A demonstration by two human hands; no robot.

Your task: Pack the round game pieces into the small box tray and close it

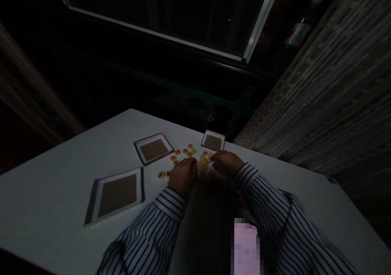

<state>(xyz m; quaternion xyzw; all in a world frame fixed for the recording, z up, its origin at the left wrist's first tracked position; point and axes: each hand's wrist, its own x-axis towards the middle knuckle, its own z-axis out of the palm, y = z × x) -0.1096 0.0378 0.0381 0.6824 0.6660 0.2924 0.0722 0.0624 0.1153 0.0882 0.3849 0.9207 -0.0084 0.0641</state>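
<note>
Round, pale yellow Chinese chess pieces [203, 161] with red or black marks are heaped between my hands. More lie to the left, such as one black-marked piece [161, 175] and a red-marked piece [190, 146] farther back. My left hand [183, 176] rests at the heap's left side, its fingers curled together; whatever they hold is hidden. On the right of the heap, my right hand [227, 161] bends its fingers in against the pieces. Dim light hides what lies between those fingertips.
Three shallow box parts stand on the white table [55, 177]: a large one [139, 185] at left, a middle one [167, 144], and a small one [213, 135] at the back edge. A bead curtain [320, 83] hangs at right, with a bottle [297, 34] behind it.
</note>
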